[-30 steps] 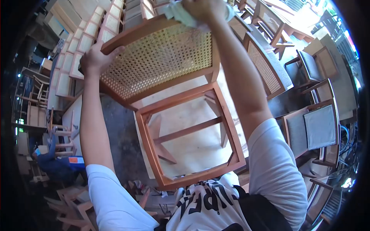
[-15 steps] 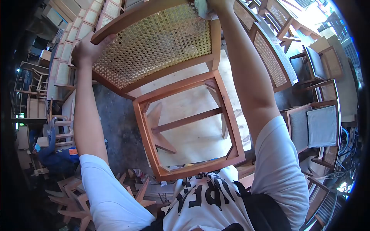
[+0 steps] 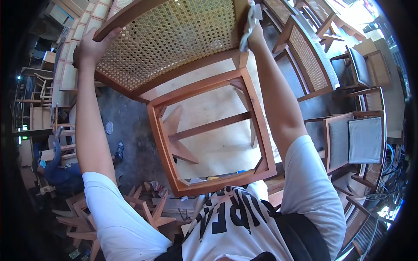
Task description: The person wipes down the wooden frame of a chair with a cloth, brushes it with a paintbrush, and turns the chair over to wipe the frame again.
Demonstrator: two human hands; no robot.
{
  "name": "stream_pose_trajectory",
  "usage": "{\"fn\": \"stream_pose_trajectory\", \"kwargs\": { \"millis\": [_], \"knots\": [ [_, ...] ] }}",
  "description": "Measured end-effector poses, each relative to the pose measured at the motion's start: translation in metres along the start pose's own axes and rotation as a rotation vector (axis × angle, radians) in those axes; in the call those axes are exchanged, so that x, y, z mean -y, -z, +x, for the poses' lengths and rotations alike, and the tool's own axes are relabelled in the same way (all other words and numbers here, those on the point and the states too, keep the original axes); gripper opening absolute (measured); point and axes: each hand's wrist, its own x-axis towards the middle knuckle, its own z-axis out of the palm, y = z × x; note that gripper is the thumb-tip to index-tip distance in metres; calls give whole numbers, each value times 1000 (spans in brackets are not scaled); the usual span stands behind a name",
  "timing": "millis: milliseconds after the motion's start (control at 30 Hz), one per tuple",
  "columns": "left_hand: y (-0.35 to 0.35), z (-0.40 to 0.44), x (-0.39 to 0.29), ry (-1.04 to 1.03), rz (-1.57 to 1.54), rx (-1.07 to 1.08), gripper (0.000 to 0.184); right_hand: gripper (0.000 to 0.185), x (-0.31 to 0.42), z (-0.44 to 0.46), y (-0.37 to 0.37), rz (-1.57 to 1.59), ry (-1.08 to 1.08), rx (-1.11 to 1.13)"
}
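A wooden chair frame point(image 3: 153, 130) stands in front of me, its seat opening bare, with a stretcher bar visible through it. Its backrest has a woven cane panel point(image 3: 174, 41). My left hand point(image 3: 92, 48) is closed around the backrest's left upper corner, thumb lying over the front of the wood. At the right post of the backrest, my right hand point(image 3: 257, 38) is closed on a pale cloth point(image 3: 250, 27), which rests against the wood. Part of the right hand's fingers is hidden by the cloth and the post.
Under the chair is a pale plywood board point(image 3: 209, 152). More cane-backed chairs point(image 3: 307, 56) and a cushioned chair point(image 3: 339, 139) crowd the right side. Wooden leg parts point(image 3: 150, 209) lie at lower left. Farther left, a person in dark blue clothing point(image 3: 65, 174) is low to the floor.
My right hand and the cloth have moved from the top rail to the outer side of the right post. My left hand keeps its hold, and the chair appears shifted slightly up and left in view.
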Motion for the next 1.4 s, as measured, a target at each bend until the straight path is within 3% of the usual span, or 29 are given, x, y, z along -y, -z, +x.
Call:
{"fn": "stream_pose_trajectory", "kwargs": {
  "millis": [33, 133, 200, 233, 300, 400, 467, 600, 667, 700, 767, 833, 900, 933, 1033, 1133, 1167, 1200, 1233, 1333, 1400],
  "knots": [
    [-2, 2, 2, 3, 10, 2, 83, 35, -6, -6, 1, 53, -117, 87],
    [-5, 6, 9, -6, 21, -1, 84, 54, -5, -15, 13, 9, -667, 189],
    [-7, 8, 9, -13, 20, -4, 85, 72, -19, -94, 8, 44, -347, -11],
    [-6, 8, 8, -15, 15, -10, 85, 69, -82, -106, 8, -176, -473, -26],
    [-11, 10, 13, -20, 13, -3, 85, 67, -121, -127, 13, -399, -610, -38],
    [-19, 14, 23, -102, -67, -62, 84, 52, -53, -161, 32, -825, -195, 428],
    [-5, 8, 8, -58, -63, 2, 87, 52, -45, -194, 25, -947, -180, 176],
    [1, 8, 7, -86, -87, 51, 87, 53, -41, -251, 56, -899, -240, 185],
    [-6, 5, 6, -183, 238, -203, 90, 50, -22, -297, 77, -878, -309, 167],
    [-30, -4, 13, -228, 274, -626, 86, 49, -15, -326, 89, -869, -312, 146],
    [-8, -82, -31, -258, 137, -770, 76, 44, 15, -384, 113, -910, -413, 157],
    [-50, -148, -29, -383, -360, -759, 63, 43, 32, -444, 141, -972, -415, 160],
    [-104, -237, -24, -214, -585, -481, 60, 38, 55, -490, 161, -1033, -517, 191],
    [-154, -275, -11, -135, -665, -359, 68, 35, 71, -508, 164, -1031, -521, 155],
    [-228, -365, 24, 243, -384, 61, 81, 35, 63, -545, 169, -949, -511, 8],
    [-228, -391, 30, 496, -482, 282, 81, 35, 59, -567, 141, -979, -265, -101],
    [-222, -387, 29, 559, -619, 418, 76, 41, 51, -576, 126, -1113, -101, -189],
    [-221, -386, 30, 616, -757, 550, 72, 45, 45, -585, 114, -1215, -106, -175],
    [-226, -390, 30, 570, -786, 451, 65, 48, 43, -593, 101, -1317, -106, -166],
    [-218, -386, 31, 550, -721, 486, 63, 40, 89, -609, 25, -1148, -132, 142],
    [-223, -382, 37, 554, -760, 462, 60, 37, 95, -627, -13, -1087, 22, 303]
  ]
}}
